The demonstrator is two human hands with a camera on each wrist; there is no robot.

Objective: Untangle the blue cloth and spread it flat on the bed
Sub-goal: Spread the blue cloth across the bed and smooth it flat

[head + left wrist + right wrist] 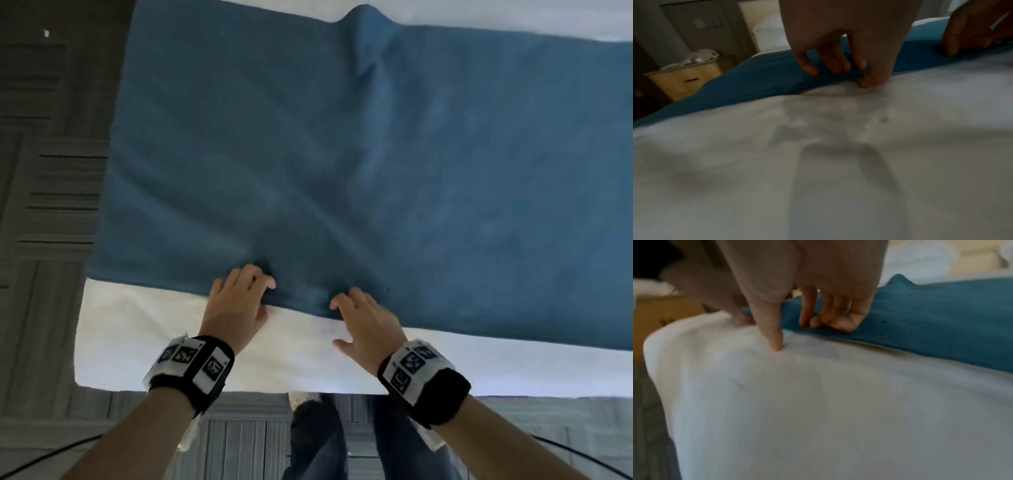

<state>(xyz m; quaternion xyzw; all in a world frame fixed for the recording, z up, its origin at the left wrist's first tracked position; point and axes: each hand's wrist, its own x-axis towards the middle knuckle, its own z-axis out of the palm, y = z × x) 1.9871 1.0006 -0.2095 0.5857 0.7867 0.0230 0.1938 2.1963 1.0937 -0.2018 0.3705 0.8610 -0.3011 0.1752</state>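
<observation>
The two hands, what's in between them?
Only the near edge of the blue cloth, lying on the white bed. The head view shows it running from the left hand to the right hand; nothing else sits there.

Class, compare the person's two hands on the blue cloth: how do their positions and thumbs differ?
The left hand sits further left along the near hem and slightly further up the blue cloth than the right hand. The left thumb lies right at the hem; the right thumb presses bare white bed. Both curl fingertips onto the cloth.
</observation>
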